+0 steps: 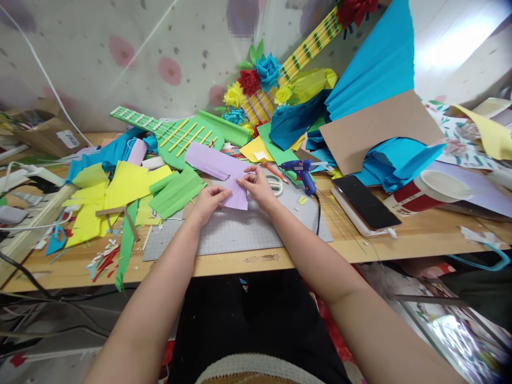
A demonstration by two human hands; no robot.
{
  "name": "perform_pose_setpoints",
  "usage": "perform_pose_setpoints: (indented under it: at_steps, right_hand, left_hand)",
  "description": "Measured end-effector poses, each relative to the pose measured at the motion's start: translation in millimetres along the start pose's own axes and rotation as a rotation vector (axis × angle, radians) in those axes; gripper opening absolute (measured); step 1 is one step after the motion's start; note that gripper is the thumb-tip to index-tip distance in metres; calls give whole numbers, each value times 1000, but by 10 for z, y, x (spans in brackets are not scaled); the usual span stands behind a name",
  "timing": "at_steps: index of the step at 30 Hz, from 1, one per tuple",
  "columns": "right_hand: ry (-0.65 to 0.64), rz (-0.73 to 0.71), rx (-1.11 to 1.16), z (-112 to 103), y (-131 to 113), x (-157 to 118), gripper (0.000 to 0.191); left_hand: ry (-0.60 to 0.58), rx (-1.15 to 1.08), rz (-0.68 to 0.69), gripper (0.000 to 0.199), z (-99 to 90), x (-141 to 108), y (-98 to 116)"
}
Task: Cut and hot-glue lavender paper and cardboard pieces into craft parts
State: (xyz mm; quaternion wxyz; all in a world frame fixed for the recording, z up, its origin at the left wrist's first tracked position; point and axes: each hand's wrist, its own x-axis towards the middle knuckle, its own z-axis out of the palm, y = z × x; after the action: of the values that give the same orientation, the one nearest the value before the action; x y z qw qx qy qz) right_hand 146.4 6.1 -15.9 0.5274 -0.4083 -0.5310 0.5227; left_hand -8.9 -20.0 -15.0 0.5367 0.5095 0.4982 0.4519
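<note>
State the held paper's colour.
The paper is light purple, seen best in the head view.

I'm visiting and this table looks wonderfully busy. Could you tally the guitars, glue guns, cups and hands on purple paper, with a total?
Guitars: 2 (green guitar, yellow guitar)
Glue gun: 1
Cup: 1
Hands on purple paper: 2 (left hand, right hand)
Total: 6

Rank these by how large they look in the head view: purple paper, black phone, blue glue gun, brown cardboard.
1. Brown cardboard, clearly largest.
2. Purple paper and black phone: too close to rank surely.
3. Blue glue gun, smallest.
</note>
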Motion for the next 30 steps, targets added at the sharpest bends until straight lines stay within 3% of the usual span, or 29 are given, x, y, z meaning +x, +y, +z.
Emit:
perform_pose_setpoints:
  at_steps: [4, 8, 12, 19, 30]
  right_hand:
    - [-55, 87, 5, -2, 6, -8, 50]
    - [-125, 149, 141, 18, 28, -21, 62]
    - [-88, 155, 182, 11, 32, -28, 63]
    - [-125, 220, 82, 10, 1, -62, 65]
    - [-29, 219, 76, 22, 10, -37, 65]
  left_hand:
    - [31, 34, 35, 38, -5, 15, -20]
    - [-26, 9, 13, 39, -22, 2, 3]
    - [-55, -48, -29, 41, -41, 0, 14]
    - [9, 64, 85, 38, -26, 28, -47]
    - [-97, -20, -36, 43, -8, -15, 33]
